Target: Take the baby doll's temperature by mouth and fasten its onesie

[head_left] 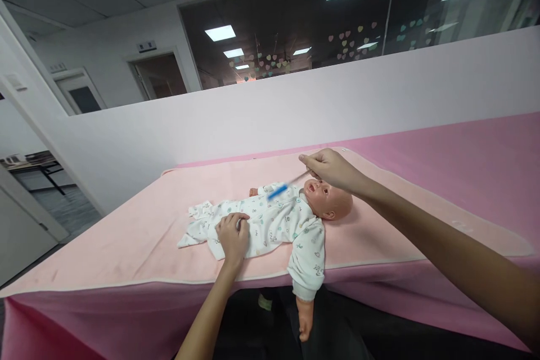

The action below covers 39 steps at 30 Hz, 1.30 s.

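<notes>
A baby doll (278, 225) in white patterned clothes lies on its back, its head to the right and one arm hanging over the near edge. My left hand (234, 234) rests on the doll's lower body, fingers slightly bent, with no object visibly gripped. Above the doll's face and chest, my right hand (327, 167) is closed on the end of a thin stick with a blue tip (277, 192). That tip is smeared by motion and hovers over the doll's chest; its exact kind cannot be made out. The right hand partly hides the doll's face.
A light pink blanket (147, 225) lies under the doll, over a darker pink cover (476, 169). Behind stands a low white wall (253, 118) with glass above it. Beyond the left side are a dark table (42, 167) and doorways.
</notes>
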### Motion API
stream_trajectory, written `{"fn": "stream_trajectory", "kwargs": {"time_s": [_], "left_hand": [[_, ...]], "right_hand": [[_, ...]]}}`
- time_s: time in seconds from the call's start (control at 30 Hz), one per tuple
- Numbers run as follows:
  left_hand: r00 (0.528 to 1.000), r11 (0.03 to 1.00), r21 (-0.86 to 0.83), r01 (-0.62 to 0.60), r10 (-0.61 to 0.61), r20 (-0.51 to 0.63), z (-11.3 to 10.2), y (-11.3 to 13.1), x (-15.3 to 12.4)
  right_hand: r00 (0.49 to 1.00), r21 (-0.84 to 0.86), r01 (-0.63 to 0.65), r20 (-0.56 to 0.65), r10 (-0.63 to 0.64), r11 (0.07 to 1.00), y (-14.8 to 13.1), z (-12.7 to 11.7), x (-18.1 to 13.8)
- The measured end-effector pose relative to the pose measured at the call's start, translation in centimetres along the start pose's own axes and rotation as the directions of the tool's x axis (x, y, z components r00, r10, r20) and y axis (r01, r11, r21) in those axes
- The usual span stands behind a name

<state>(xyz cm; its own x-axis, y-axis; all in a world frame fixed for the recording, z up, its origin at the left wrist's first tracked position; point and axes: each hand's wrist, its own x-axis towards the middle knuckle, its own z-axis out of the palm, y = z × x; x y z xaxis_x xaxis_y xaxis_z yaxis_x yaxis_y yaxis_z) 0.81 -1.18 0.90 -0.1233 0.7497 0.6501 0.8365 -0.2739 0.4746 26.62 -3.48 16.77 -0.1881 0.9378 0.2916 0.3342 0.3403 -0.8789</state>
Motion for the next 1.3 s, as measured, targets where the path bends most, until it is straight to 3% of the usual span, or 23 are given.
{"fn": "stream_trajectory", "kwargs": {"time_s": [0.13,0.23,0.4,0.93,1.2,1.3], "left_hand": [[1.000,1.000,0.011,-0.005,0.005,-0.002,0.0,-0.1,0.0],[1.000,1.000,0.014,-0.006,0.006,-0.002,0.0,-0.1,0.0],[1.000,1.000,0.016,-0.006,0.006,-0.002,0.0,-0.2,0.0],[1.000,1.000,0.008,-0.004,0.004,0.001,0.1,-0.1,0.0],[1.000,1.000,0.005,-0.005,0.005,-0.002,0.0,0.0,0.0],[1.000,1.000,0.007,-0.007,0.007,-0.001,0.1,-0.1,0.0]], "right_hand": [[0.997,0.026,-0.012,0.079,0.010,1.000,-0.6,-0.2,-0.4],[0.999,-0.039,0.040,0.012,-0.039,0.998,-1.2,-0.4,-0.8],[0.999,-0.085,0.051,0.016,-0.050,0.995,-1.3,-0.6,-0.8],[0.997,0.024,0.003,-0.072,-0.002,1.000,-0.2,-0.3,0.6],[0.999,0.058,-0.030,-0.028,0.032,0.998,-0.2,-0.3,0.6],[0.995,0.089,-0.035,-0.088,0.043,0.995,-0.5,-0.4,0.6]]}}
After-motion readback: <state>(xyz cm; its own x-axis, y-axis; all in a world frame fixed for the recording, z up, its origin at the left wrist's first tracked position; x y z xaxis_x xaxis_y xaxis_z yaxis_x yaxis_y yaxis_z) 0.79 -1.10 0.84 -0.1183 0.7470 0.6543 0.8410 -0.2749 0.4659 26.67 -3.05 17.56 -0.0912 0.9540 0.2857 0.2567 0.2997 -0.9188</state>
